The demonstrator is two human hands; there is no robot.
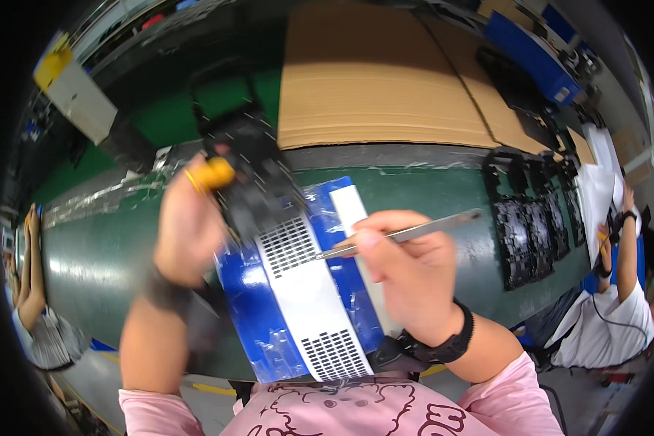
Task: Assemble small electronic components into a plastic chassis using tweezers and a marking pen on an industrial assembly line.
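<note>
My right hand (413, 272) pinches a pair of metal tweezers (432, 227), whose tips touch or hover just over a white sheet (301, 296) with rows of small black stickers. That sheet lies on a blue board (251, 316) wrapped in clear tape. In my left hand (189, 225), blurred by motion, is a black plastic frame-like part (251, 163), held above the far end of the sheet. Yellow finger covers (214, 174) show on the left fingers. A white strip (350, 207) runs along the board's right side.
Several similar black parts (527, 232) stand in a row on the green table (102, 251) at right. Beyond the table's far edge lies a large cardboard sheet (378, 80). A blue box (532, 58) is at the back right. Other people (607, 320) sit at both sides.
</note>
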